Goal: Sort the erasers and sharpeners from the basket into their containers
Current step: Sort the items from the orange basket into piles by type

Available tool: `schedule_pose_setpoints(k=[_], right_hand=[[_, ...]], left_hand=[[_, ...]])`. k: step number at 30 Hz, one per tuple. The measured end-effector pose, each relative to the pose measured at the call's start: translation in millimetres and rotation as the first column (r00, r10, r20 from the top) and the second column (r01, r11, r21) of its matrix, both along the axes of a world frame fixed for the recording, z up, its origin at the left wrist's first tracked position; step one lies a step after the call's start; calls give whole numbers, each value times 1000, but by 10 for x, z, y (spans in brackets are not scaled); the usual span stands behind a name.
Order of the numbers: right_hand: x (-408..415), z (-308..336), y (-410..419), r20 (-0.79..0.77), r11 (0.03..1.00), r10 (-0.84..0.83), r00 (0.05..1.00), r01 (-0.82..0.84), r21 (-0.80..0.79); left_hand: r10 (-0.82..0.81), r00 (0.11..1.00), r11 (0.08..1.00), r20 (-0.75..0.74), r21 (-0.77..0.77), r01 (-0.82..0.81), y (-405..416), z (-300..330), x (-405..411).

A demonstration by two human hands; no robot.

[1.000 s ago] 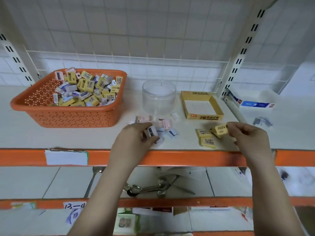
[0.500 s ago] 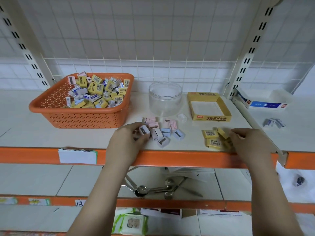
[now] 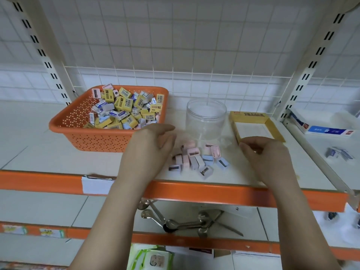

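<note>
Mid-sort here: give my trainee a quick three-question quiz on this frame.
1. True or false: the clear jar holds sharpeners.
2. The loose sharpeners lie: A) in the orange basket B) on the shelf between the hands C) in the yellow box
3. Which container stands nearest the right hand?

Key: 1 false, it looks empty. 2 B, between the left hand and the right. 3 the yellow box.

Bright even light, faint shadows, wide-angle bowing at edges, slight blur
</note>
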State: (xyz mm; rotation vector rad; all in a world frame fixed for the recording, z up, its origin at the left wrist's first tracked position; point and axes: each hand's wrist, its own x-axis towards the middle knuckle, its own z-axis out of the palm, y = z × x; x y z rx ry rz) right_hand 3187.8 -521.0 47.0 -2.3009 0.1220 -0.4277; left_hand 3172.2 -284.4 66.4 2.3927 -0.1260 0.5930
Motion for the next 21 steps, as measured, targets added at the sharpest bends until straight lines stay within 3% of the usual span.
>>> schedule_pose_setpoints(k=[4,11,15,21], right_hand=[[150,106,458,72,998,43,996,-40,-42],[590,350,1554,140,994,102,985,-98,-36],[946,496,2137,64,948,222,973,-200,-249],[1618,538,2582,-170,741,366,915,-397,-541]], left_hand=[[17,998,1000,62,-22,-16,444,157,162],[34,999,998,40,43,-36,1534,221,563],[38,999,996,7,80,-39,1938,267,720],[-10,999,996,-39,84,13,2167,202,848]])
